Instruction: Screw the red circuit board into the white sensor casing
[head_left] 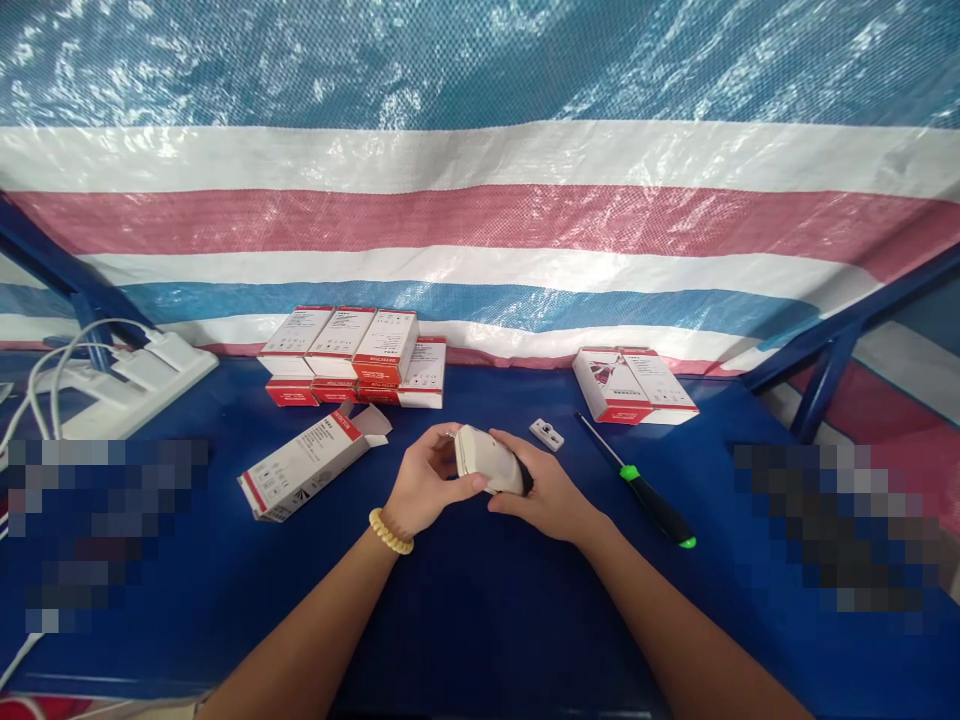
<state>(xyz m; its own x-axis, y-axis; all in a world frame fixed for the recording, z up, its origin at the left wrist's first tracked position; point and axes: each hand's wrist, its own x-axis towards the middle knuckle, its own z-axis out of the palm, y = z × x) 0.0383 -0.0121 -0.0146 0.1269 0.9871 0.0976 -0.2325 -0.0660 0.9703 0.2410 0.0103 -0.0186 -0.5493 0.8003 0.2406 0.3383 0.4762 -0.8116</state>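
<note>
A white detector [489, 461] with rounded edges and a dark end is held between both hands, above the middle of the blue table. My left hand [421, 484] grips its left end, thumb along the near side; a beaded bracelet circles that wrist. On the other end my right hand [551, 494] is closed around it near the dark part. Just beyond the right hand lies a small white bracket-like piece [547, 433]. Further right rests a screwdriver [643, 490] with a black and green handle. To the left, an opened carton [306, 466] lies with its flaps out.
Stacked red and white detector boxes [341, 345] stand at the back left. Two more boxes [634, 383] lie at the back right. A white power strip [142, 385] with plugs and cables is at the far left. Behind the table [480, 620] hangs a striped plastic sheet [480, 220].
</note>
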